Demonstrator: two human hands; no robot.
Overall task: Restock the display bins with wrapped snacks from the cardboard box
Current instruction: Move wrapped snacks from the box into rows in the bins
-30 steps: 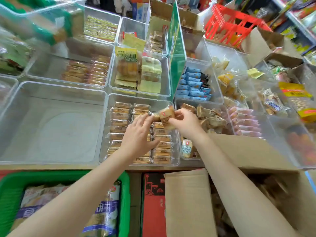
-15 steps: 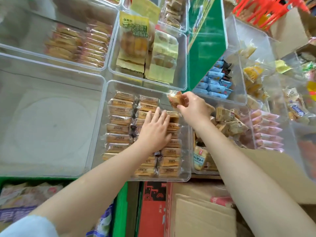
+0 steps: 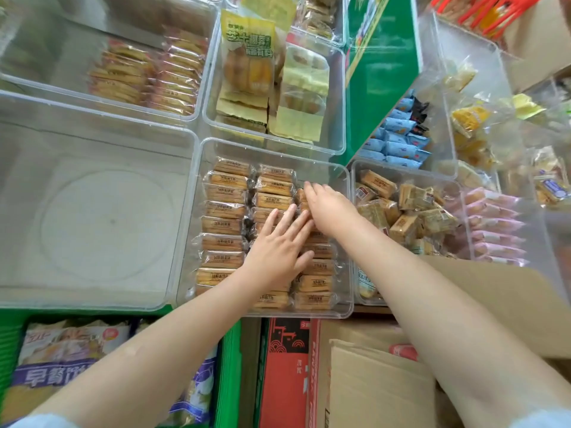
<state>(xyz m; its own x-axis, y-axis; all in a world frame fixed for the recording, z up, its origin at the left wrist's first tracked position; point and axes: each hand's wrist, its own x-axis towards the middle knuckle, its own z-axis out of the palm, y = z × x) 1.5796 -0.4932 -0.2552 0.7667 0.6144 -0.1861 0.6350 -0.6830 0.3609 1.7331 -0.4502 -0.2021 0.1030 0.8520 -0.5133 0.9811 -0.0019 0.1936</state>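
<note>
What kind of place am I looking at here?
Most likely a snack shop's bulk display counter: clear plastic bins hold rows of wrapped snacks, a cardboard box of stock sits below, and red shopping baskets stand behind.

Shop: clear display bins of wrapped snacks.

Head-worn, wide-angle, looking forward and steeply down from close above. Centred on the clear bin just beyond the fingers of both hands; cardboard box nearest, behind the wrists. Single view only.
</note>
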